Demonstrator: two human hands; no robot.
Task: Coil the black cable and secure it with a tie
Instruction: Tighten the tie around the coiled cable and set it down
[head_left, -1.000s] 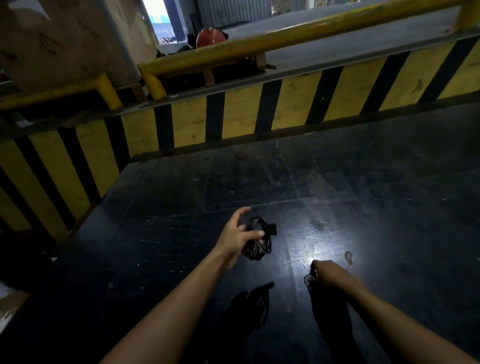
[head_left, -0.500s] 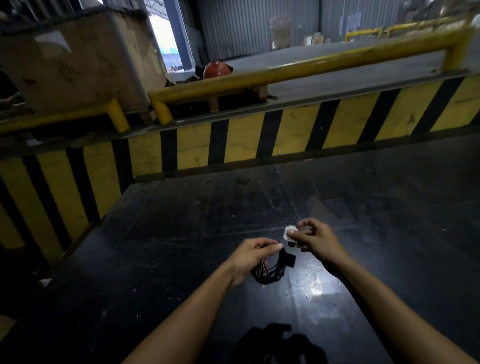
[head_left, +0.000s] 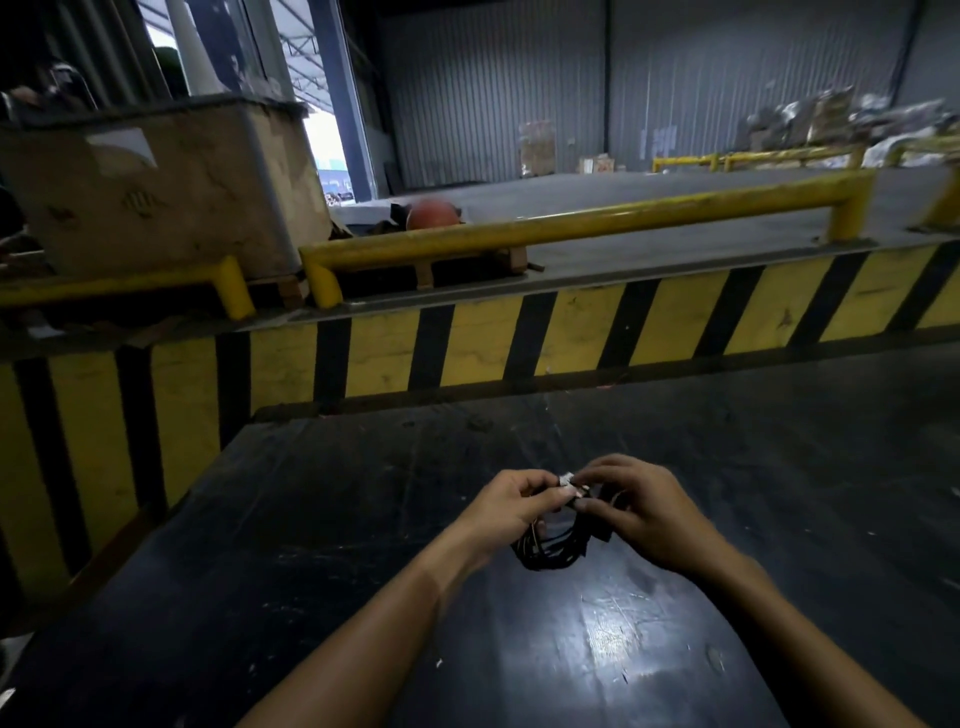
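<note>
Black cable (head_left: 548, 551) is bunched in a small coil, held up just above the dark table (head_left: 311, 545). Left hand (head_left: 511, 512) and right hand (head_left: 641, 512) both pinch it, with a little white tie (head_left: 566, 479) between their fingertips.

Upper part of the coiled black cable (head_left: 548, 551) hidden behind the fingers (head_left: 540, 496) of both hands. White tie (head_left: 566, 479) too small to tell how fastened. Forearms cut off by the bottom edge. Red round object (head_left: 434, 214) behind the yellow rail (head_left: 571, 228) blurred.
</note>
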